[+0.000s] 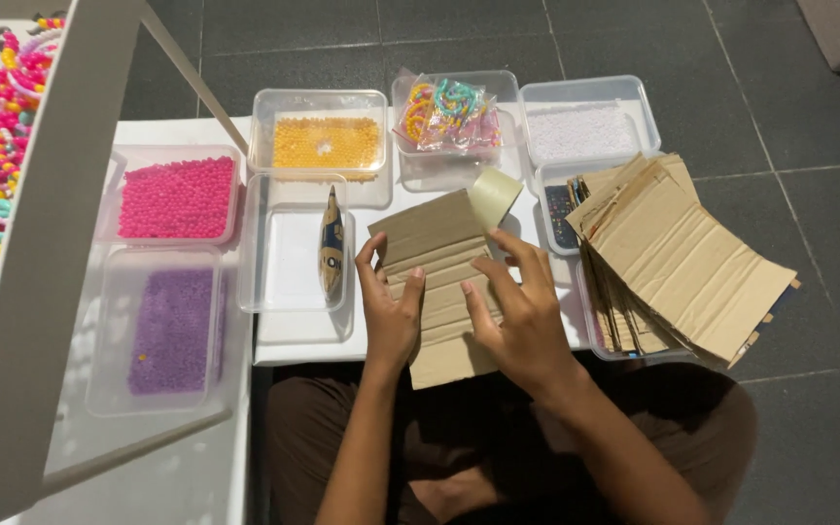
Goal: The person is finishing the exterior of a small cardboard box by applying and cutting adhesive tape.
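Note:
A brown cardboard piece (432, 243) lies on the white table (294, 335) in front of me, its near end hanging over the table's edge. My left hand (388, 309) grips its left side, thumb on top. My right hand (524, 311) presses flat on its right half with fingers spread. A roll of clear tape (494, 194) rests at the cardboard's far right corner.
Clear tubs hold pink beads (177, 197), purple beads (172, 331), yellow beads (327, 143), white beads (580, 131) and bagged bracelets (444, 114). An empty tub (289, 255) carries a folded knife-like tool (331, 248). Stacked cardboard sheets (678, 258) fill a tub at right. A white rack (46, 253) stands left.

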